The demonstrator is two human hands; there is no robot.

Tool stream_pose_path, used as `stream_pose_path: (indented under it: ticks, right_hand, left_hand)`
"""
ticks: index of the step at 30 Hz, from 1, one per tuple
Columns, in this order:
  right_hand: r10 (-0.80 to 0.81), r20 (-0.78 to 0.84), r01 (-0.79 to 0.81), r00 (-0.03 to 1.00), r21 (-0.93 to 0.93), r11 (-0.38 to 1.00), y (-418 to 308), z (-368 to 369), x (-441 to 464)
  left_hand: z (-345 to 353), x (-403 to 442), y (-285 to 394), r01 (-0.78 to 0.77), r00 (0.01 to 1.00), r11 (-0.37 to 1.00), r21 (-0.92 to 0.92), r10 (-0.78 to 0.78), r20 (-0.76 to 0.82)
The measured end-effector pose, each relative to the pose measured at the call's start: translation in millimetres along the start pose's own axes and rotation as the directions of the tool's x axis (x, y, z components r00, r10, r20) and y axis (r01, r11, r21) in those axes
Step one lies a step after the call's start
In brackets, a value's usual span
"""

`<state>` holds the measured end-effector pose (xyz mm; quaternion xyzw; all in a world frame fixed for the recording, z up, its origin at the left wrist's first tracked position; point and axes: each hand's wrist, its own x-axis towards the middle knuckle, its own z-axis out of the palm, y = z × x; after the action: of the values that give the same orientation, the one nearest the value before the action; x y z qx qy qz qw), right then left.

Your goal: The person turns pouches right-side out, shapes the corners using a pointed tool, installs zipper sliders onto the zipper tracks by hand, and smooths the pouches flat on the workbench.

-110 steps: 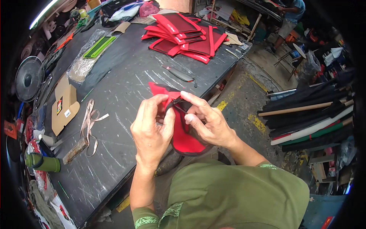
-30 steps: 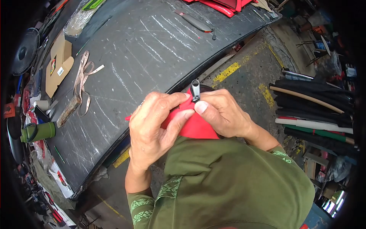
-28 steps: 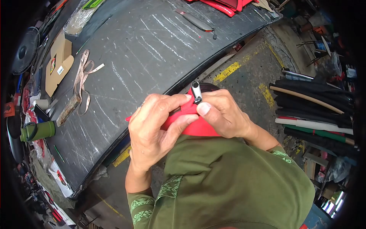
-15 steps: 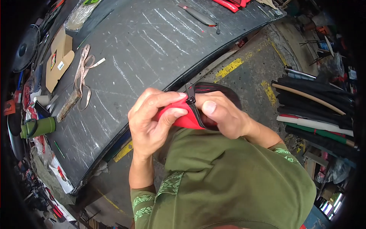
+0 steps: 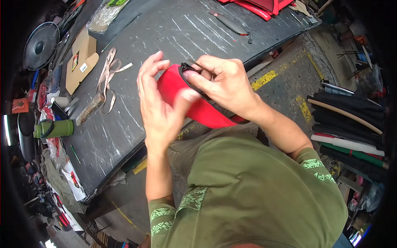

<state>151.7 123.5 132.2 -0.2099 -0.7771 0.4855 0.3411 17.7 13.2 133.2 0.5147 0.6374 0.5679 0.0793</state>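
A red fabric piece [image 5: 210, 112] with a black zipper along its edge hangs in front of my body, near the table edge. My right hand [image 5: 223, 80] pinches the zippered edge at its upper end, thumb over the dark trim; the zipper slider is mostly hidden by the fingers. On the other side, my left hand [image 5: 159, 99] lies against the red fabric with thumb and fingers spread apart, slightly blurred at the thumb.
The dark table [image 5: 136, 93] bears a measuring tape [image 5: 106, 80], a cardboard box [image 5: 81, 62], a zipper strip [image 5: 229, 24] and red pouches [image 5: 264, 7]. A green bottle [image 5: 58, 128] and a fan [image 5: 41, 46] are at the left. Fabric rolls [image 5: 347, 120] lie at the right.
Both hands and the red piece have moved up, over the table edge. My left fingers have spread from their pinch, and more red fabric shows. The zipper pull no longer stands upright between the hands.
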Motion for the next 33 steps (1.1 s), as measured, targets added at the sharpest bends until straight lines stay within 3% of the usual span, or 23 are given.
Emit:
stream_pose_path:
  ticks: [1,3,6,11,15,18,21,26,29,33]
  right_hand:
    - [0.03,-0.002,-0.03,1.0,-0.112,0.993,-1.6,0.2,1.6]
    - [-0.005,0.0,0.005,1.0,-0.145,0.989,3.9,1.1,8.0]
    - [-0.094,0.013,0.095,0.995,-0.217,0.972,9.2,0.1,21.3]
    - [0.016,0.109,0.014,0.994,-0.271,0.962,3.5,-4.1,28.3]
    - [0.07,0.104,-0.043,0.992,-0.242,0.969,6.5,-3.5,31.2]
    - [0.069,0.117,-0.042,0.991,-0.217,0.975,10.9,-3.2,24.5]
    - [-0.016,0.027,0.018,0.999,-0.056,0.998,3.1,1.5,7.0]
    - [-0.13,0.119,0.139,0.984,-0.068,0.988,7.1,5.2,-19.3]
    - [0.148,0.218,-0.157,0.965,0.026,0.987,-1.5,1.6,-19.5]
    - [0.152,0.199,-0.166,0.968,0.056,0.984,7.8,8.4,-18.7]
  left_hand:
    - [2.8,-1.4,9.4,-0.143,0.987,0.968,0.205,0.155,-0.042]
    - [-0.2,-4.8,15.5,-0.257,0.951,0.874,0.412,0.305,-0.053]
    - [-12.1,-5.1,16.2,0.022,0.997,0.915,0.402,-0.051,0.063]
    - [-25.0,8.5,9.0,-0.013,0.997,0.878,0.479,-0.025,0.073]
    - [-22.2,13.5,22.2,-0.008,0.99,0.838,0.546,-0.071,0.122]
    - [-23.3,12.8,18.9,0.082,0.974,0.819,0.567,-0.186,0.127]
    - [-23.5,9.8,15.6,0.066,0.985,0.836,0.545,-0.142,0.099]
    - [-21.4,1.8,9.7,0.082,0.99,0.867,0.491,-0.129,0.061]
    - [-15.2,-2.3,4.2,0.002,0.998,0.878,0.479,-0.031,0.053]
    - [-10.1,-7.1,-1.5,-0.007,1.0,0.904,0.428,0.016,-0.017]
